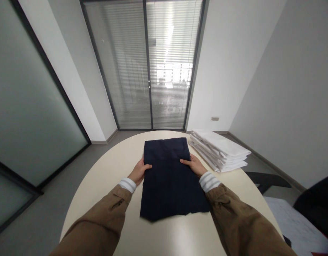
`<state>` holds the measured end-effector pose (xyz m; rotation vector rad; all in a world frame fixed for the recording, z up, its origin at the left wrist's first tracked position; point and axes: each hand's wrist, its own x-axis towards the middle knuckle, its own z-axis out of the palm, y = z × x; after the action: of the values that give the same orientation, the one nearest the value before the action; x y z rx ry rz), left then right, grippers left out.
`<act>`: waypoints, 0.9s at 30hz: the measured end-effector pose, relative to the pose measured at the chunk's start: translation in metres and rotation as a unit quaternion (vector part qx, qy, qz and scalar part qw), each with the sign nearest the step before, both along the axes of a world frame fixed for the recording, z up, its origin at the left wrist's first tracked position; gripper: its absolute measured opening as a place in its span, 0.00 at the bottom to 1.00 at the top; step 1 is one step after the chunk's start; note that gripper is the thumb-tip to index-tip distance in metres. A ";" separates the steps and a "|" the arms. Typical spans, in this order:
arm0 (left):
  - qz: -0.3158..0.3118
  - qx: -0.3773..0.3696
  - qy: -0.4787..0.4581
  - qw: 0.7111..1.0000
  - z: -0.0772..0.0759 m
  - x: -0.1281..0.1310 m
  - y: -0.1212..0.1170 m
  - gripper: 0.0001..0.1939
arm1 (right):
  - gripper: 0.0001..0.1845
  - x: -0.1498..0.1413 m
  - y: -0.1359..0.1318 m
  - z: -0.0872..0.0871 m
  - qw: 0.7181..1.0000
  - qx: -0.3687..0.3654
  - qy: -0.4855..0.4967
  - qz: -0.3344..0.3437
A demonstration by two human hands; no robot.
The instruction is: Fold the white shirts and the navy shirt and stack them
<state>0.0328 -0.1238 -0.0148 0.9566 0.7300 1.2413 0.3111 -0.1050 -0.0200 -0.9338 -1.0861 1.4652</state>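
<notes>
A dark navy piece of cloth (174,185), folded over at its far end, is held above the round cream table (100,199). My left hand (139,170) grips its left edge, thumb on top and fingers underneath. On the opposite edge my right hand (195,164) pinches the cloth the same way, with the thumb lying on its upper face. The near edge hangs a little uneven. Most of the fingers of both hands are hidden under the fabric.
A stack of folded white cloth or sheets (219,149) lies at the table's back right edge. Beyond the right rim are a black chair (318,209) and a pale printed sheet (294,220). Glass doors with blinds (169,71) stand behind the table.
</notes>
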 end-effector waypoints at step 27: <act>0.049 0.001 -0.004 0.999 -0.006 -0.003 0.006 0.29 | 0.26 0.024 0.001 -0.003 0.998 -0.003 0.005 0.062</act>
<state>0.0303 -0.1179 -0.0211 0.9262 0.7766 1.3310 0.3348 -0.1042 -0.0227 -0.8763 -1.1503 1.5726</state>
